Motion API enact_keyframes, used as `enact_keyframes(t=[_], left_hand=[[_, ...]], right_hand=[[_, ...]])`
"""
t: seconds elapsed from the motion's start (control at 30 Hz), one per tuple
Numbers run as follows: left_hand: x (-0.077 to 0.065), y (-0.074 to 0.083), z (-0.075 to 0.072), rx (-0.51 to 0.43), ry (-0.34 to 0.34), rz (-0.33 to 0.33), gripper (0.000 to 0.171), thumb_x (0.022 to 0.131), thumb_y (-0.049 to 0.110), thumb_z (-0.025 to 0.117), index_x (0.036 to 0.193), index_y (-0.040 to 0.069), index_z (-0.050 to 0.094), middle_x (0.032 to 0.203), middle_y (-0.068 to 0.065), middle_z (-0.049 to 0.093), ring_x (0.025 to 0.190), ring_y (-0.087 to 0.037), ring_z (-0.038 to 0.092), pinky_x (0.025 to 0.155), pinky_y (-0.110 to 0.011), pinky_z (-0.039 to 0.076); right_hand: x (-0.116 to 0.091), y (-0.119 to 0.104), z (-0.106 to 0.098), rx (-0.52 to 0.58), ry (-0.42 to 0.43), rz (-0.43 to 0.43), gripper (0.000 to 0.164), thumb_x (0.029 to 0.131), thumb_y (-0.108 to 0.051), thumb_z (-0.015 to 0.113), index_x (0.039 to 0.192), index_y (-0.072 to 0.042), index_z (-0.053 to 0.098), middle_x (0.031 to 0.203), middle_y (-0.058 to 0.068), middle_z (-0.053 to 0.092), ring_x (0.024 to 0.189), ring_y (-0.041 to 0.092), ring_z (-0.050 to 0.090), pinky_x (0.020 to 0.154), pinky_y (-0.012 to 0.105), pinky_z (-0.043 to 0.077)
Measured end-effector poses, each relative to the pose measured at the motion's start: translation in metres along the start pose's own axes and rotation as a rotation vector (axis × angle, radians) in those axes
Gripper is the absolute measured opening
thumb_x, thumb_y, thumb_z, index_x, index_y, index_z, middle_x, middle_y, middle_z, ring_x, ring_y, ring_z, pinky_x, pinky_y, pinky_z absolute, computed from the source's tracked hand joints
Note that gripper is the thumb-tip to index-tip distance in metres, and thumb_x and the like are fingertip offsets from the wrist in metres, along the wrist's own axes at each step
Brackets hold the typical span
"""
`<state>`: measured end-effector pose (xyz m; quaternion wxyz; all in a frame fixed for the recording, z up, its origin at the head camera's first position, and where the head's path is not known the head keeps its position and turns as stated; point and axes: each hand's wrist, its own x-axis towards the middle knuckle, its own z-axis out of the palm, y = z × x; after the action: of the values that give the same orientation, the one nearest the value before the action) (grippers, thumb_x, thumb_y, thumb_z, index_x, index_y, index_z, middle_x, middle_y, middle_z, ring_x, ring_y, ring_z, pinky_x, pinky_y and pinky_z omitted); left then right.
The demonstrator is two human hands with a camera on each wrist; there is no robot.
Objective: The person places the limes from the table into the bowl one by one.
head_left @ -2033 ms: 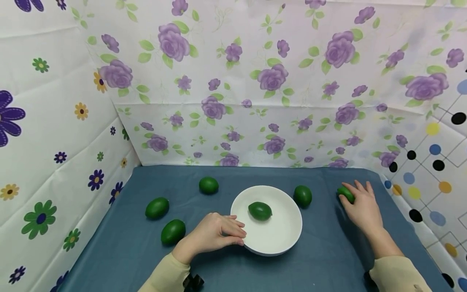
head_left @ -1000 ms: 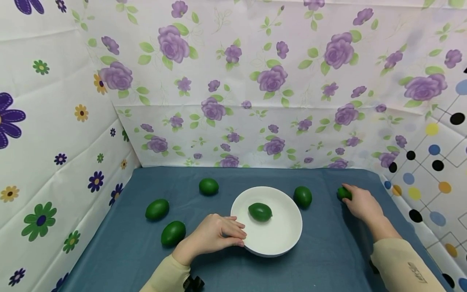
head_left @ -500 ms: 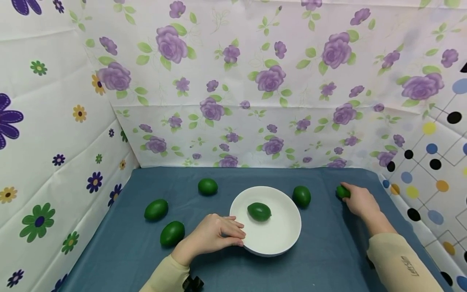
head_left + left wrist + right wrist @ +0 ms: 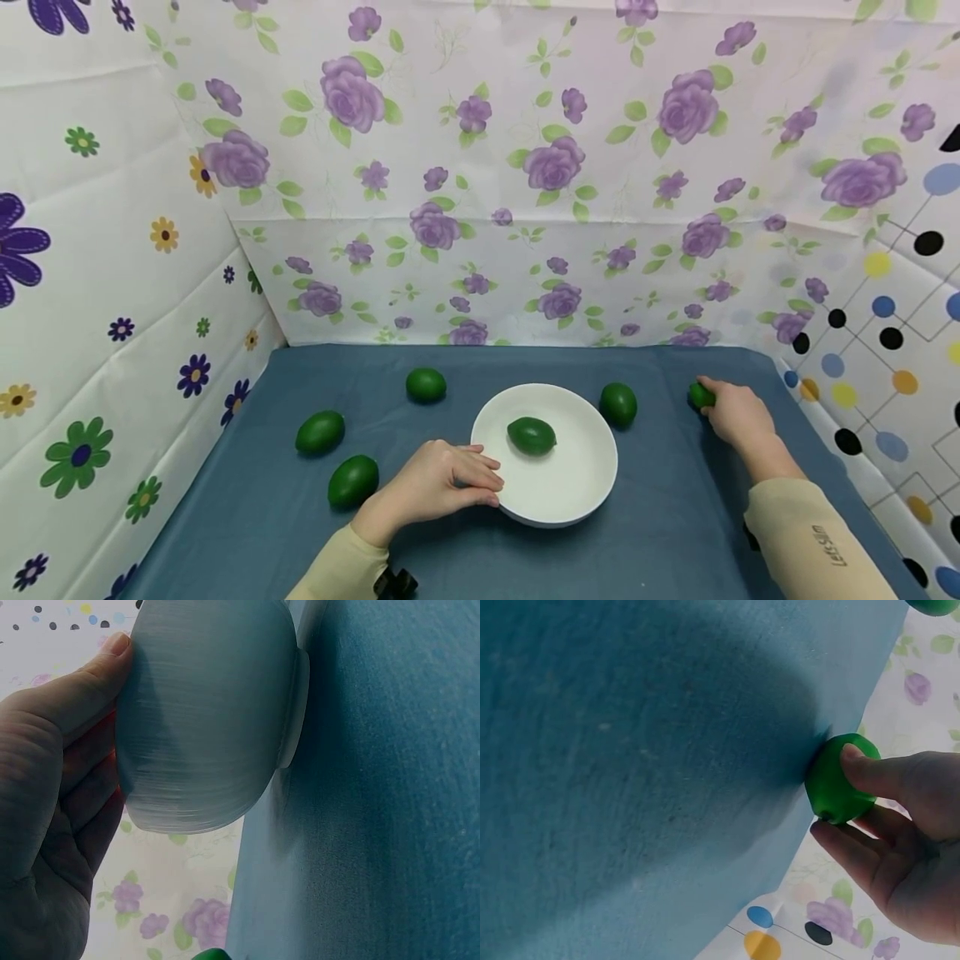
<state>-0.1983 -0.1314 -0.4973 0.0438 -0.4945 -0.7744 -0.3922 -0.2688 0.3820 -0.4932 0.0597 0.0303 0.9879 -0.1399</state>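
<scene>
A white bowl (image 4: pixel 570 487) stands on the blue cloth with one green lime (image 4: pixel 532 436) lying in it. My left hand (image 4: pixel 435 483) pinches the bowl's near left rim. From the left wrist view, the thumb (image 4: pixel 112 656) lies against the outside wall, while the other fingers pass behind the rim, their tips hidden. At the far right, my right hand (image 4: pixel 742 417) grips another lime (image 4: pixel 701 395) between thumb and fingers. In the right wrist view this held lime (image 4: pixel 836 780) is at the cloth; whether it touches is hard to tell.
Just right of the bowl sits a lime (image 4: pixel 618 406). To the left lie three more: a back lime (image 4: pixel 426 386), a left lime (image 4: pixel 320 433) and a lime (image 4: pixel 353 482) near my left wrist. Flowered and dotted sheets enclose the blue cloth (image 4: pixel 600 558) on three sides.
My right hand has turned and closed its fingers around the far right lime, its raised fingers coming down. The left hand stays on the bowl rim. The view has shifted slightly.
</scene>
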Motion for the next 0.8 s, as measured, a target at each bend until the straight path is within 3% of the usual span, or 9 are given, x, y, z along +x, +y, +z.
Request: enact_keyframes(t=[0.2,0.5,0.8], left_hand=[[-0.0006,0.0,0.0006,-0.008,0.0,0.005,0.02,0.09,0.023,0.089,0.106,0.011,0.088,0.103,0.007,0.081,0.109,-0.018,0.077,0.111,-0.04,0.053],[0.0003,-0.0008,0.0004,0.011,-0.006,0.016,0.019,0.091,0.024,0.089,0.107,0.013,0.088,0.103,0.008,0.081,0.112,-0.008,0.075,0.111,-0.041,0.054],[0.0003,-0.0012,-0.0005,0.019,-0.019,0.026,0.02,0.091,0.023,0.088,0.106,0.01,0.087,0.104,0.007,0.081,0.111,-0.016,0.077,0.111,-0.041,0.053]], right_hand=[[0.0027,0.0018,0.0015,-0.023,-0.018,0.0,0.066,0.104,-0.012,0.07,0.162,0.001,0.041,0.146,0.046,0.047,0.122,0.065,0.053,0.094,0.074,0.051],[0.0032,0.0034,0.0021,-0.027,-0.015,0.002,0.067,0.103,-0.013,0.071,0.162,0.0,0.041,0.145,0.046,0.047,0.12,0.065,0.054,0.091,0.073,0.052],[0.0039,0.0016,0.0004,-0.039,-0.023,0.01,0.068,0.103,-0.016,0.072,0.162,0.001,0.041,0.145,0.046,0.047,0.121,0.065,0.054,0.092,0.073,0.052]])
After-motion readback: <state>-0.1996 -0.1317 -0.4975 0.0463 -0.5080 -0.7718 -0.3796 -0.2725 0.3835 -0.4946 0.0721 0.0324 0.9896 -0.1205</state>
